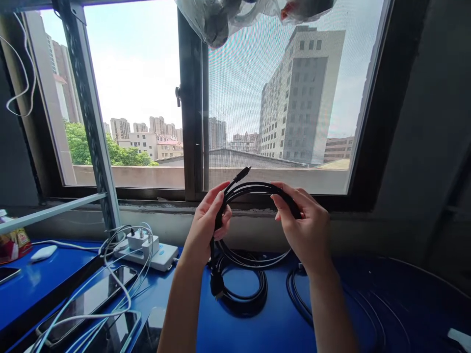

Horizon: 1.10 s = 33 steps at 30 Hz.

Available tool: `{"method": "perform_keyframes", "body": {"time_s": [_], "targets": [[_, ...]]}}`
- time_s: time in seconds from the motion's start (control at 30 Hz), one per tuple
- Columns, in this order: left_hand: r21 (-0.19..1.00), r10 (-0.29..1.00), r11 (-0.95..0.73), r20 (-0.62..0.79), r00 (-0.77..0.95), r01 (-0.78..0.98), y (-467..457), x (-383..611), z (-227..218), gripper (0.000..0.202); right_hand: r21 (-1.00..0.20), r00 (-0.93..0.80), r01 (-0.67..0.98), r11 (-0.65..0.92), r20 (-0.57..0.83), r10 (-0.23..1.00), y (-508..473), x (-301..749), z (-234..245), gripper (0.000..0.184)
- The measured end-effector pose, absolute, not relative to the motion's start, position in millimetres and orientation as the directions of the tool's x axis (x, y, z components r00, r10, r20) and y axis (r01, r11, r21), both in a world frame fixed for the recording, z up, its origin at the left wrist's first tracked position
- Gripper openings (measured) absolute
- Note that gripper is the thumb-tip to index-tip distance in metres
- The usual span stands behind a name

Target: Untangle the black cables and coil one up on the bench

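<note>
From the head camera, your left hand [207, 223] is closed around the black cable [253, 189], and your right hand [307, 225] pinches the same loop, held up before the window sill [154, 208]. Below that sill, one plug [217, 289] dangles over another black coil [243, 294]; I judge it could snag there, tangling both. A loose pinch might let your loops spring apart.

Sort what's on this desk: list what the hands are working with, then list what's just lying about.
In hand:
- left hand
- right hand
- black cable, coiled and held by both hands

Lying about:
- second black coil on the blue desk
- power strip
- white cables
- phones
</note>
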<state>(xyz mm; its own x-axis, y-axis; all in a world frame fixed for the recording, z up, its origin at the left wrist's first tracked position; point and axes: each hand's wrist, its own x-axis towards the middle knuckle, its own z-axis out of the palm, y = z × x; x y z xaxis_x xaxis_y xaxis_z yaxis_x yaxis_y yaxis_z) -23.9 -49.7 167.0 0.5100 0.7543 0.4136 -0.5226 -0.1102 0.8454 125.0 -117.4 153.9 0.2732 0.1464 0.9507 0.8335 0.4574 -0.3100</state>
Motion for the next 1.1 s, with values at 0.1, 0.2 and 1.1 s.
{"method": "perform_keyframes", "body": {"time_s": [0.1, 0.2, 1.1], "targets": [[0.849, 0.747, -0.132, 0.424, 0.512, -0.511, -53, -25, 168, 0.053, -0.311, 0.282, 0.846, 0.433, 0.950, 0.132, -117, 125, 154, 0.024], [0.860, 0.757, -0.176, 0.429, 0.493, -0.478, -56, -22, 168, 0.050, -0.350, 0.320, 0.832, 0.431, 0.937, 0.143, -118, 124, 155, 0.027], [0.913, 0.771, -0.216, 0.377, 0.513, -0.346, -55, -19, 169, 0.058, -0.755, 0.442, 0.397, 0.521, 0.655, 0.612, -128, 117, 167, 0.046]]}}
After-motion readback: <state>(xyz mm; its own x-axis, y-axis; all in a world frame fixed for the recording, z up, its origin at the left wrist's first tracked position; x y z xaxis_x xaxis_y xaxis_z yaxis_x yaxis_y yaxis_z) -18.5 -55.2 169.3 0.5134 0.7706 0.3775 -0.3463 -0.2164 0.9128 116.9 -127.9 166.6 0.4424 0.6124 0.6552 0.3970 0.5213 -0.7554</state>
